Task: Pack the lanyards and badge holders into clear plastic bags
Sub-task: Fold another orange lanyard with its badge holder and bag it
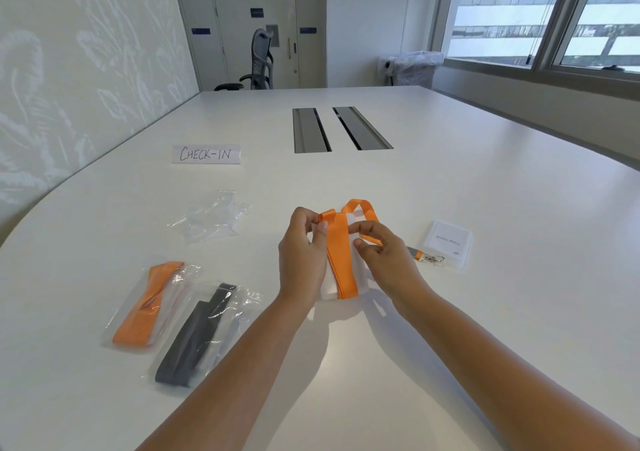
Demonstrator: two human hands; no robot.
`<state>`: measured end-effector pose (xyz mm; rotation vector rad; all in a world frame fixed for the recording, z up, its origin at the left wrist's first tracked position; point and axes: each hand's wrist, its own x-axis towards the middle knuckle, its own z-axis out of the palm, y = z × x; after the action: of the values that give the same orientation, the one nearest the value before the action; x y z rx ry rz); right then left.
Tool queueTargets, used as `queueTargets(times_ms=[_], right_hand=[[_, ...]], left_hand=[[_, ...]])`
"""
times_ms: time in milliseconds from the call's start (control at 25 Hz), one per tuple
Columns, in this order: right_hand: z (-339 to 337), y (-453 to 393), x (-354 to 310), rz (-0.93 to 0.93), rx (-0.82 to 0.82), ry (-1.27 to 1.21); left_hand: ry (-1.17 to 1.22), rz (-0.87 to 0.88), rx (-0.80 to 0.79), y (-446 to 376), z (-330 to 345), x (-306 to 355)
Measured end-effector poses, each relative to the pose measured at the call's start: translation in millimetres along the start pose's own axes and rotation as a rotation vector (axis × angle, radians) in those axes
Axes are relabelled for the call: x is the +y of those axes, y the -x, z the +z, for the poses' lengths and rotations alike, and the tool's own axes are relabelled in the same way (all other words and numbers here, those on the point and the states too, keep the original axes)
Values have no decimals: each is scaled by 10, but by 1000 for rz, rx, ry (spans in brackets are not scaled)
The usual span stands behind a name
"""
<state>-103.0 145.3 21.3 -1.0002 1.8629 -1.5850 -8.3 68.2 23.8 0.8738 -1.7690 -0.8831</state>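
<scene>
Both hands met over the near middle of the white table [450,180], working an orange lanyard [341,260] wound lengthwise around a white badge holder [358,270]. The left hand [303,260] held the holder's left side with its fingers curled round it and the thumb pressed on the strap near the top; the right hand [384,256] pinched the strap between thumb and fingertips, a loose loop standing up just beyond. The lanyard's tail ran right, behind the right hand, to a metal clip [432,258] lying on the table, touching or overlapping the near edge of a second badge holder [449,244] whose small print was too faint to read. Left of the hands lay an empty clear bag [211,216], crumpled and hard to trace against the white top. Nearer and farther left sat two filled bags side by side, one with an orange lanyard [147,308] and one with a dark lanyard [199,333]; any holders inside them were hard to make out through the glare. A CHECK-IN sign [206,153] stood farther back on the left, with two cable slots [341,128] beyond the hands. The table's curved left edge ran close to the filled bags, while broad bare surface stretched to the right and far side. Most of the held badge holder was covered by the hands.
</scene>
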Motion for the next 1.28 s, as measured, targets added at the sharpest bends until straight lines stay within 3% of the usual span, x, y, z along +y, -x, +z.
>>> queueTargets(times_ms=[120, 240, 360, 480, 800, 1120, 1280], right_hand=[[-10, -22, 16, -17, 38, 13], [-17, -45, 69, -70, 115, 214], [-9, -23, 107, -133, 177, 329], [-18, -17, 98, -46, 214, 382], [-52, -10, -37, 160, 141, 174], [-33, 24, -62, 36, 205, 299], [-35, 31, -68, 48, 110, 161]], left_hand=[[-2, -42, -10, -15, 11, -1], [-10, -68, -31, -14, 23, -5], [-48, 18, -28, 29, 33, 2], [-96, 115, -43, 122, 79, 20], [-90, 214, -30, 172, 141, -8], [-69, 178, -40, 119, 118, -46], [-81, 151, -90, 101, 102, -71]])
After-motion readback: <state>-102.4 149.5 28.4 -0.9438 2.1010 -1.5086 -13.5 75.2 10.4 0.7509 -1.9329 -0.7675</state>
